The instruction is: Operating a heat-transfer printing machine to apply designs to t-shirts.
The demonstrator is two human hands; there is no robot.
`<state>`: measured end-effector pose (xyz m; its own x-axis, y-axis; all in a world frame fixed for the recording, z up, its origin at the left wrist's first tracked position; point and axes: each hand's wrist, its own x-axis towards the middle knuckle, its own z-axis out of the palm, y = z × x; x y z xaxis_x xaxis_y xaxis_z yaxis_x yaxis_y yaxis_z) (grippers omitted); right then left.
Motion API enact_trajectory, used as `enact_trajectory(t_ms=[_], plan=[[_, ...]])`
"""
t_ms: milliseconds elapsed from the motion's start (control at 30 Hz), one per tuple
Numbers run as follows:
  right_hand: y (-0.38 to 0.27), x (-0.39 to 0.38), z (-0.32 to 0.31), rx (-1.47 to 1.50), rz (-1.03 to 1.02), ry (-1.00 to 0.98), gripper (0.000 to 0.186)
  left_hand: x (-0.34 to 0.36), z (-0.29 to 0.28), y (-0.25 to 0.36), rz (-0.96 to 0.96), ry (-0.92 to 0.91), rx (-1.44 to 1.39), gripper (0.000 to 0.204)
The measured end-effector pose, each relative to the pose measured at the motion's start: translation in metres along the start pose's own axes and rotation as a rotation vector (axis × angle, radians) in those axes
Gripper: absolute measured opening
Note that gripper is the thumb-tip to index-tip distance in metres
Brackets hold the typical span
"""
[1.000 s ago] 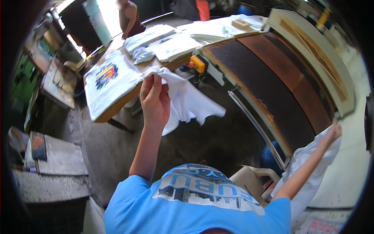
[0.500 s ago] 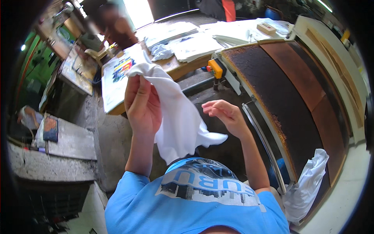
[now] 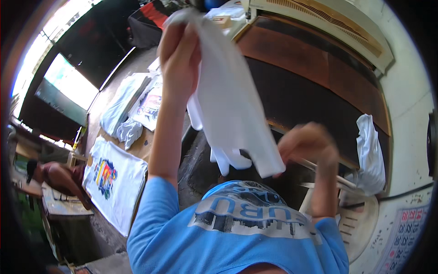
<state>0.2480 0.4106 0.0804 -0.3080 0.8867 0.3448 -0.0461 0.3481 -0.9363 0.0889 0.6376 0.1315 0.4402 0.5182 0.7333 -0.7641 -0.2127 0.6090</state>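
Note:
A limp white cloth [image 3: 232, 96] hangs in folds in front of me, its upper end gathered in my left hand [image 3: 180, 64]. That hand is raised high, its fingers closed on the fabric. Low on the cloth's right side is my right hand [image 3: 310, 144], bent at the wrist and smeared by motion. It is close to the bottom corner of the cloth; whether its fingers grip the fabric cannot be made out.
Behind the cloth stretches a broad dark panelled surface [image 3: 292, 91] with another crumpled white cloth [image 3: 370, 155] on its right end. A white plastic chair [image 3: 365, 223] stands right. Left, a table bears a printed white shirt [image 3: 107, 176]; a person [image 3: 64, 180] is beyond.
My view has swung to the right. The left hand has lifted the cloth higher, and my right hand has come from apart to beside its lower corner.

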Motion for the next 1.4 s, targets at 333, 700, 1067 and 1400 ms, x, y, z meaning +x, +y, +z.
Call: enact_trajectory(t_ms=[333, 700, 1067, 1400], plan=[[0.065, 0.088, -0.016, -0.645, -0.066, 0.88, 0.04, 0.069, 0.072, -0.07, 0.309, -0.3, -0.041, 0.007], [-0.025, 0.018, -0.075, -1.271, -0.204, 1.141, 0.035, 0.128, 0.008, -0.035, 0.348, -0.022, 0.268, 0.013], [0.126, -0.074, -0.051, 0.247, 0.014, 1.613, 0.048, 0.034, -0.138, -0.247, -0.094, -0.624, 0.935, 0.019], [0.191, -0.086, -0.035, 0.404, 0.52, 1.514, 0.048, -0.045, -0.205, -0.261, -0.492, -0.544, 1.489, 0.028]])
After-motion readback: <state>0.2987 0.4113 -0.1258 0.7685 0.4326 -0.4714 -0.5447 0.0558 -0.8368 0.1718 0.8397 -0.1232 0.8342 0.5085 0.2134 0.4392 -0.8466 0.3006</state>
